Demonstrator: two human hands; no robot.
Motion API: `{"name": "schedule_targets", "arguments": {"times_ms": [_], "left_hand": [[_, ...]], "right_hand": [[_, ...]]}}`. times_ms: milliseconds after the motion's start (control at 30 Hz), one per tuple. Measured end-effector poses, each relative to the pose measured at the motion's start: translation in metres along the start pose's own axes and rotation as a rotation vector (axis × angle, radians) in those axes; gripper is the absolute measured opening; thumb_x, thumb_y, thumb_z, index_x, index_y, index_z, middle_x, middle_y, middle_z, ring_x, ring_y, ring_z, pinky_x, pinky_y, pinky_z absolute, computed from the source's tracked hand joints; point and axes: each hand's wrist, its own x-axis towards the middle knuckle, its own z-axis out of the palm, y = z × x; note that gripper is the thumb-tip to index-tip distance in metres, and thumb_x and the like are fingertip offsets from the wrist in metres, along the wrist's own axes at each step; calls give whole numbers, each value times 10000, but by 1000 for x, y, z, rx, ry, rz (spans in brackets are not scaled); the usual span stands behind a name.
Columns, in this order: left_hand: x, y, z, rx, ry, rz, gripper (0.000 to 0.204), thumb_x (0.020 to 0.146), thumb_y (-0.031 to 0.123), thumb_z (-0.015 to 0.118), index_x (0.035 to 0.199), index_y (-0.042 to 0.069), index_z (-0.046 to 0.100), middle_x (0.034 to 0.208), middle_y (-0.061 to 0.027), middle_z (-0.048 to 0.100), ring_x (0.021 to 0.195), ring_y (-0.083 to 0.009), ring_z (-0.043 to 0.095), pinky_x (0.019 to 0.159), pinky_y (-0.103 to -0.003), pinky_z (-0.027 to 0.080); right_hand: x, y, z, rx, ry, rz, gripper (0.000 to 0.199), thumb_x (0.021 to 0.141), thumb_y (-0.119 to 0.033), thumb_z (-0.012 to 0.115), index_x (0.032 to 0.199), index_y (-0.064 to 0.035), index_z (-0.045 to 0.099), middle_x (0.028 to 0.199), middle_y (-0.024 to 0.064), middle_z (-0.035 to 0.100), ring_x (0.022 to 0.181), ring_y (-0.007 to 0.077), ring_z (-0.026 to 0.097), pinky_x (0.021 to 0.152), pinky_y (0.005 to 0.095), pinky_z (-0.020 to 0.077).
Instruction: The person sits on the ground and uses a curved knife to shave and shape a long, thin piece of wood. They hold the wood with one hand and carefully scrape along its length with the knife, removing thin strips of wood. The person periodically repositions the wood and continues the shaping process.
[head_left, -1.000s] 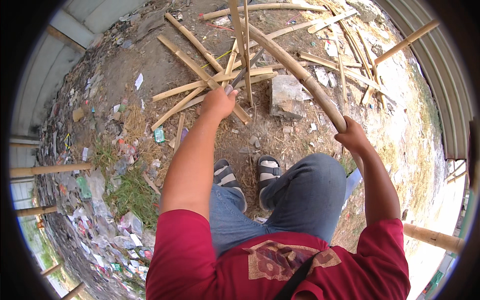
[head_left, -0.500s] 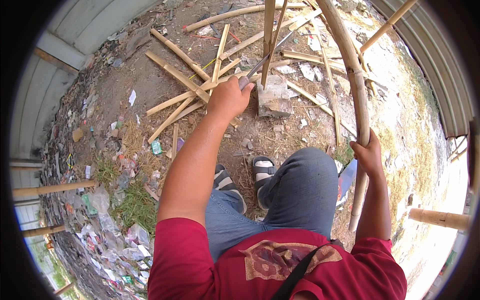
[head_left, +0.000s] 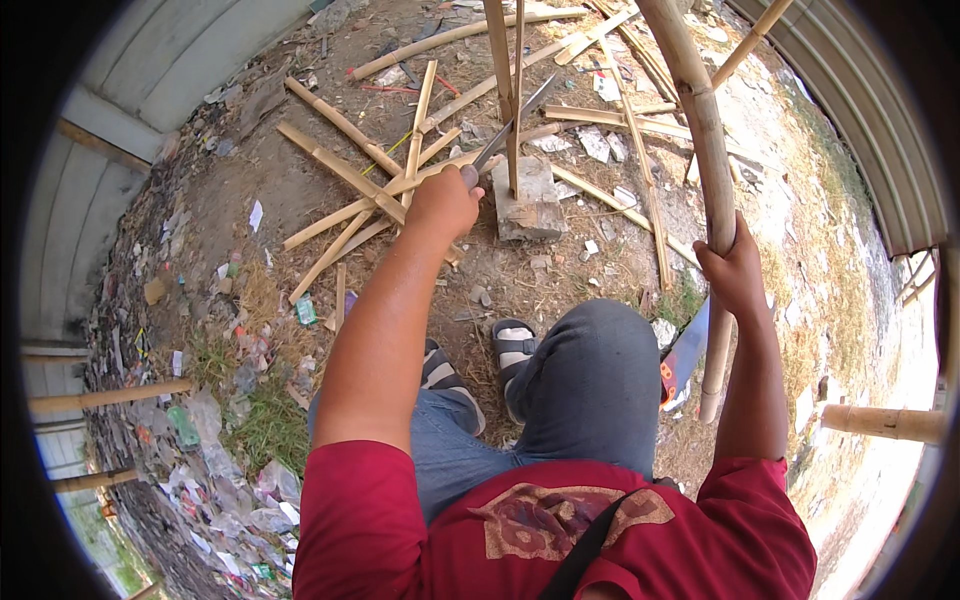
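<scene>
Over the concrete block (head_left: 528, 205), left hand (head_left: 443, 203) clamps a knife (head_left: 512, 125) while right hand (head_left: 735, 272) grips the bamboo pole (head_left: 700, 130) upright, steadying it.

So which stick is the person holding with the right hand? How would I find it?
Start at the grey stone block on the dirt, then look right. The right hand grips a thick round bamboo pole standing nearly upright. The other pieces are thinner, split and lying flat.
</scene>
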Motion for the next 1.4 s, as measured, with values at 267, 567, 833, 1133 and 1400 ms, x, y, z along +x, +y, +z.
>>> {"name": "schedule_targets", "arguments": {"times_ms": [267, 567, 833, 1133, 1400], "left_hand": [[29, -3, 19, -67, -18, -139, 322, 907, 186, 623, 1170, 2, 602, 1103, -233, 689, 1041, -409, 663, 899, -475, 532], [24, 0, 27, -88, -29, -129, 344, 935, 188, 604, 1217, -6, 567, 1113, -255, 680, 1058, -404, 661, 897, -481, 527], [23, 11, 20, 61, -160, -121, 316, 927, 153, 606, 1206, 6, 591, 1142, -239, 679, 1071, -381, 663, 907, -459, 535], [23, -16, 53, -47, -113, -149, 329, 955, 203, 561, 1216, 3, 585, 1165, -250, 668, 1098, -400, 645, 935, -474, 518], [24, -21, 54, -68, -81, -170, 344, 939, 192, 585, 1221, -4, 588, 1166, -244, 672, 1106, -388, 648, 939, -462, 520]], "right_hand": [[22, 48, 46, -267, -398, 157, 470, 738, -151, 683, 1166, 15, 583, 945, 244, 682, 884, 363, 688, 814, 436, 523], [42, -33, -36, 122, 84, -67, 363, 869, -68, 686, 1176, 20, 512, 717, 28, 559, 527, 114, 541, 488, 284, 456], [43, 57, 44, -553, -502, 128, 522, 760, -158, 672, 1225, 38, 540, 1032, 275, 671, 978, 384, 678, 883, 471, 517], [40, -4, -17, 10, -210, 31, 386, 827, -46, 702, 1163, 12, 522, 743, 40, 551, 541, 124, 535, 495, 298, 456], [66, -11, 27, 106, 13, -57, 388, 810, -102, 668, 1148, 33, 534, 810, 115, 623, 639, 162, 612, 584, 328, 505]]}}
